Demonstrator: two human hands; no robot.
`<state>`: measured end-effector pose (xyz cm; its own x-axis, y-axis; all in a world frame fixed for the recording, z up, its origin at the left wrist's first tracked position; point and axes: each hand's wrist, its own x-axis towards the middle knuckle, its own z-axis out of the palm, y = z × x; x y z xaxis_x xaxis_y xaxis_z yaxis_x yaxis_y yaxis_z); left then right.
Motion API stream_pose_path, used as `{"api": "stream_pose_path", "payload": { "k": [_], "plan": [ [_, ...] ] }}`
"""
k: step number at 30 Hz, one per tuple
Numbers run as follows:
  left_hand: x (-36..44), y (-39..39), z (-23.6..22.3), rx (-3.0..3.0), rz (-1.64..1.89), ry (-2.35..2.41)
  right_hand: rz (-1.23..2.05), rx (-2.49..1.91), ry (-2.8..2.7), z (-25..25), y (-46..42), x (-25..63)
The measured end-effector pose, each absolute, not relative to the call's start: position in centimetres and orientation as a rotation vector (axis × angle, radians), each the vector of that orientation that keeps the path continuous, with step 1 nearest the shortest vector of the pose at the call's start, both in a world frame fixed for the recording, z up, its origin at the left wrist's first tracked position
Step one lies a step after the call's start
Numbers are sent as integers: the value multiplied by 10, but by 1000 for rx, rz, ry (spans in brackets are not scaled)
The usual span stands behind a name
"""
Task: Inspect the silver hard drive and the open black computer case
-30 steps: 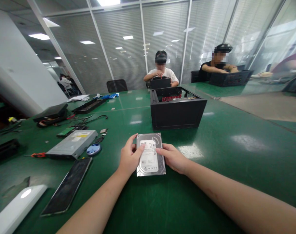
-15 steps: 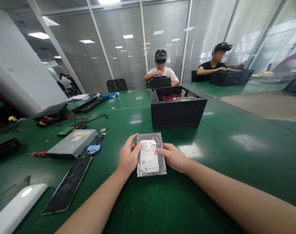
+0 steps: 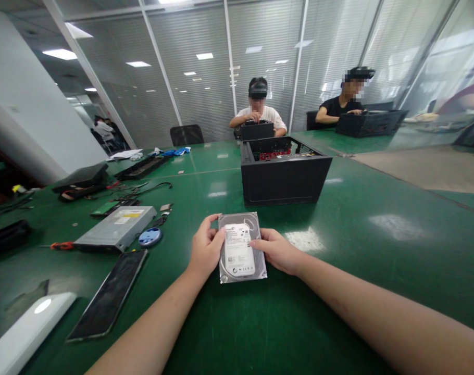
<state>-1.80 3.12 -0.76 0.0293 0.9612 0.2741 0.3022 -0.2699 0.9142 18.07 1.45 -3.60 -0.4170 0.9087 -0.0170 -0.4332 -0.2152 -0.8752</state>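
Hard drive point(image 3: 242, 247), label up, is held between both hands: the left hand point(image 3: 206, 247) pinches its left edge, thumb on top, and the right hand point(image 3: 276, 250) pinches its right edge, thumb tip over the label. Whether it touches the surface beneath, I cannot tell. Around and below the grip spreads the green table point(image 3: 358, 224). Well beyond the grip sits a person in white point(image 3: 274, 115); farther right, a person in black point(image 3: 334, 109). Nearer, just past the grip, stands the open black case point(image 3: 286, 182). Left of the grip lie a silver metal box point(image 3: 114, 226), a dark glossy slab point(image 3: 110, 294), a red-handled tool point(image 3: 62, 245) and a blue round piece point(image 3: 150, 237).
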Motion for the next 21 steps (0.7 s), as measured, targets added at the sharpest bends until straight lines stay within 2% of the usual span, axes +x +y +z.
{"api": "stream_pose_path", "payload": {
  "k": [21],
  "plan": [
    [-20, 30, -5, 1774, 1235, 1382, 1782, -697, -1026, -36, 16, 179]
  ]
}}
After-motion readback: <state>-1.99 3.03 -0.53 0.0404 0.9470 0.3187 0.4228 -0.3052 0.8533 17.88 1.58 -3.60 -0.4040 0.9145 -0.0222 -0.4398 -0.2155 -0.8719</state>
